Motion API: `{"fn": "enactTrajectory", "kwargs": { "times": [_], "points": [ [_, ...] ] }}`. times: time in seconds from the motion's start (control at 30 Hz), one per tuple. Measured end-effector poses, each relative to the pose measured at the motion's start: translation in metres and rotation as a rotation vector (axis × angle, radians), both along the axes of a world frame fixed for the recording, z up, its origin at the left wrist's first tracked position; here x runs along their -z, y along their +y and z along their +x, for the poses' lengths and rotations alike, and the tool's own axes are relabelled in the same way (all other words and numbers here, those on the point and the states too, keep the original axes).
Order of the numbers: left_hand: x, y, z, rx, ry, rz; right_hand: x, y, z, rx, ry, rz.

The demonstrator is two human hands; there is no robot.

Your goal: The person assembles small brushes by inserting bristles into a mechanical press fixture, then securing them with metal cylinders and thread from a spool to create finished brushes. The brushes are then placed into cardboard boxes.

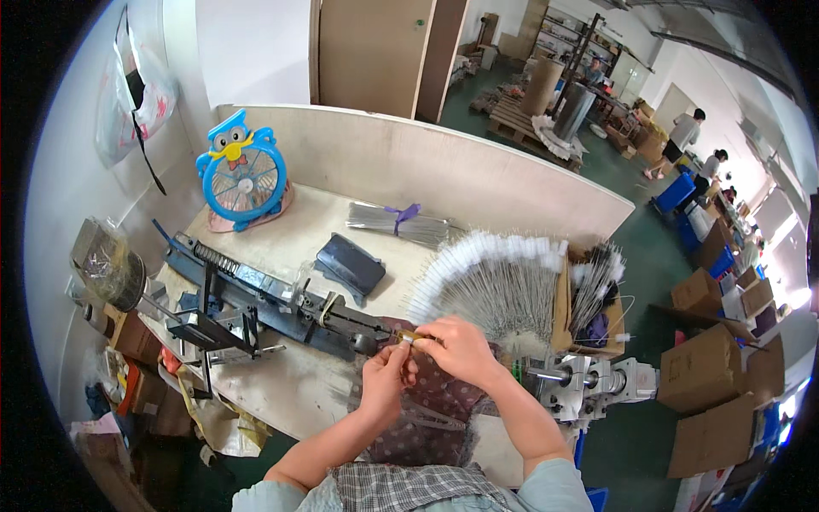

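My left hand (388, 377) and my right hand (461, 348) meet over the near edge of the bench. The fingers of both are pinched around a small pale piece (408, 338) with a yellowish part; its kind is too small to make out. Just left of the fingers ends a long dark metal jig (281, 299) with a coil spring along it. Beneath my hands lies a brown dotted cloth (426, 427). Beyond my right hand, many thin wire brushes (503, 282) with white tips are spread in a fan.
A blue cartoon-shaped fan (246, 183) stands at the back left. A dark flat case (351, 266) and a wire bundle (399, 223) with a purple tie lie mid-bench. On the right are a cardboard box (561, 307) of brushes and a metal spindle device (597, 384).
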State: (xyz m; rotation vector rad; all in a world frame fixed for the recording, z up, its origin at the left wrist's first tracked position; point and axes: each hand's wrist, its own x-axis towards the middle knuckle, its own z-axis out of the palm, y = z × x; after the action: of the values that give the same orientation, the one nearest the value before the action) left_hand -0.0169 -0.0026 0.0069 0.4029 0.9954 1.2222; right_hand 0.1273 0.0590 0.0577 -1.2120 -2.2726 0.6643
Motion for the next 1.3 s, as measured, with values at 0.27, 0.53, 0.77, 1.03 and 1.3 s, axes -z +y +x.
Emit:
{"fn": "enactTrajectory", "kwargs": {
  "times": [0.27,0.53,0.77,1.03,1.3],
  "points": [
    [-0.009,0.005,0.005,-0.008,0.03,-0.013,0.008,0.005,0.0,0.07,0.159,-0.287],
    [-0.001,0.004,0.016,-0.268,-0.23,0.062,0.016,-0.022,-0.024,0.155,0.034,0.378],
    [-0.001,0.005,0.014,-0.205,-0.24,0.051,0.01,-0.021,-0.013,0.141,0.007,0.49],
    [-0.007,0.001,0.014,-0.228,-0.226,0.07,0.009,-0.024,-0.007,0.093,-0.059,0.483],
    [0.001,0.0,0.015,-0.196,-0.203,0.114,0.01,-0.028,0.004,0.098,-0.047,0.467]
  ]
}}
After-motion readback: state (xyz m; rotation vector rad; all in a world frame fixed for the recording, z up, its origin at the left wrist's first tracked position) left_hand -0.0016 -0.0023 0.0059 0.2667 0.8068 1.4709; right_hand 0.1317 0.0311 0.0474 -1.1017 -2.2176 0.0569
